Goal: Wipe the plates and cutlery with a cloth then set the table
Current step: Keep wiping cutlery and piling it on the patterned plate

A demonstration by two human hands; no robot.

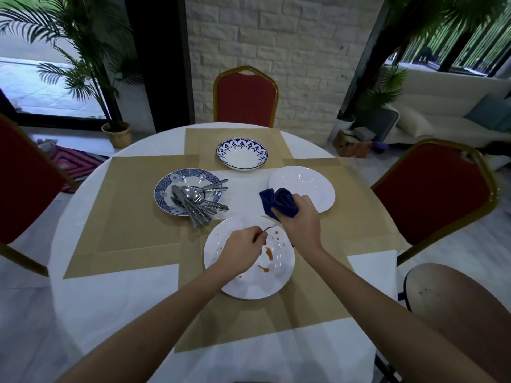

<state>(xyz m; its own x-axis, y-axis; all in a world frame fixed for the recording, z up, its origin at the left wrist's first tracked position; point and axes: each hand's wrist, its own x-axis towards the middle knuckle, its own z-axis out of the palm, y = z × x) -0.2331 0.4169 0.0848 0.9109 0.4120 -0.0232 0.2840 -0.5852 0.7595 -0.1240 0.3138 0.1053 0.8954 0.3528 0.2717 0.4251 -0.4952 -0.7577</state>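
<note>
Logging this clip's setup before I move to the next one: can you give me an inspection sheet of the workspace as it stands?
Surface: round table under a white tablecloth, tan placemats laid across it.
Job's things: stained plate nearest, sauce marks on it; white plate right; blue-rimmed plate far side; patterned plate left, holding the cutlery pile; blue cloth.
Clutter: nothing seen.
Hands: left hand pinches one utensil over the stained plate; right hand grips the blue cloth at the utensil's other end.
Cables: nothing seen.
Surroundings: red chairs, potted palms, sofa.
</note>
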